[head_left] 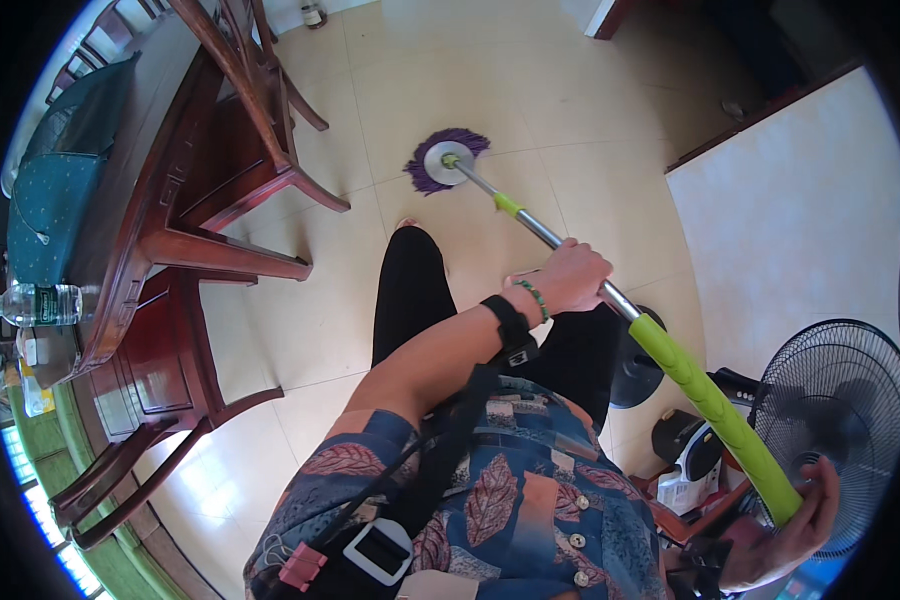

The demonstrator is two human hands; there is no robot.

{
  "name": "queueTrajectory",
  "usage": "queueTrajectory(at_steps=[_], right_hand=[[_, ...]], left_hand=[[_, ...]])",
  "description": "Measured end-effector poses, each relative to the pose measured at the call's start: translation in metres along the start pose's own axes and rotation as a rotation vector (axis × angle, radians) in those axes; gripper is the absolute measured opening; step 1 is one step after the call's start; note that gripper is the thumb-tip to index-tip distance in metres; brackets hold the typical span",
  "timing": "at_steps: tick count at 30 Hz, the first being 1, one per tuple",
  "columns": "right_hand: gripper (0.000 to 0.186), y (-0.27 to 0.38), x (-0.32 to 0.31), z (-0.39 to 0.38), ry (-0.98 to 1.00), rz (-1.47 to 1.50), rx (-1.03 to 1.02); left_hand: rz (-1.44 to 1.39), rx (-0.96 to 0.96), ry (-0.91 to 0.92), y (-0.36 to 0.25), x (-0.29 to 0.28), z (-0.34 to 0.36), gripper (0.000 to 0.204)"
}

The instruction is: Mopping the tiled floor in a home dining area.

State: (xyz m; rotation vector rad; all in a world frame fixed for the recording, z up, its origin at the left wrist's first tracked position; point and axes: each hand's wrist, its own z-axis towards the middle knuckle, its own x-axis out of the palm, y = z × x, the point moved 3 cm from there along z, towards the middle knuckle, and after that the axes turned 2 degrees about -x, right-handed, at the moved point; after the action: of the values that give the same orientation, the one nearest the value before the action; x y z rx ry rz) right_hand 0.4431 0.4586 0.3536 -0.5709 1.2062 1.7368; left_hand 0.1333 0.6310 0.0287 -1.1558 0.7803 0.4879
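at the far left, a teal dotted fabric bundle (60, 205) lies on a dark wooden table (135, 150), with a clear plastic bottle (42, 305) lying on its side near the table's lower end. just right of these, one reddish-brown wooden chair (255, 140) stands at the table's upper part and another reddish-brown chair (160, 350) stands lower down, nearer the green ledge (45, 440) at the rim. toward the middle, the mop head (440, 165), a ring of purple strands around a pale round disc, rests on the beige tiled floor (480, 80), just beyond the toes of one black-trousered leg (410, 290). from the disc the mop pole (540, 230), silver with lime-green sections, slants down to the right across the front of the person. the left hand (578, 277), with a green beaded bracelet (536, 300) at its wrist, is wrapped around the silver part of the pole. farther right, a dark round object (638, 365) sits behind the pole. at the far right, the right hand (810, 520) grasps the end of the thick green grip (715, 415), in front of a black caged fan (840, 400).
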Motion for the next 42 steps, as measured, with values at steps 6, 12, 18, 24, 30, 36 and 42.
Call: queueTrajectory(at_steps=[6,12,18,24,30,36,42], right_hand=[[0.038,0.021,0.085,0.024,0.236,0.207,-0.132],[0.035,0.062,0.198,0.022,0.497,0.401,-0.318],[0.030,0.068,0.167,0.044,0.325,0.397,-0.322],[0.030,0.048,0.111,0.029,0.166,0.214,-0.386],[0.046,0.035,0.052,0.015,0.112,0.292,-0.871],[0.029,0.067,0.028,0.000,0.261,0.115,-1.185],[0.033,0.104,0.017,0.000,0.361,-0.134,-1.088]], left_hand=[[0.144,-0.142,0.027,0.077,-0.030,-0.045,0.011],[0.250,-0.333,-0.060,0.164,-0.068,-0.091,0.005],[0.164,-0.275,-0.304,0.148,-0.069,-0.063,0.012],[0.037,-0.174,-0.332,0.092,-0.028,-0.016,0.014],[-0.023,0.024,-0.384,0.019,0.015,0.046,0.021],[-0.309,0.132,-0.091,-0.062,0.055,0.102,0.031],[-0.597,0.380,0.276,-0.163,0.086,0.092,0.015]])
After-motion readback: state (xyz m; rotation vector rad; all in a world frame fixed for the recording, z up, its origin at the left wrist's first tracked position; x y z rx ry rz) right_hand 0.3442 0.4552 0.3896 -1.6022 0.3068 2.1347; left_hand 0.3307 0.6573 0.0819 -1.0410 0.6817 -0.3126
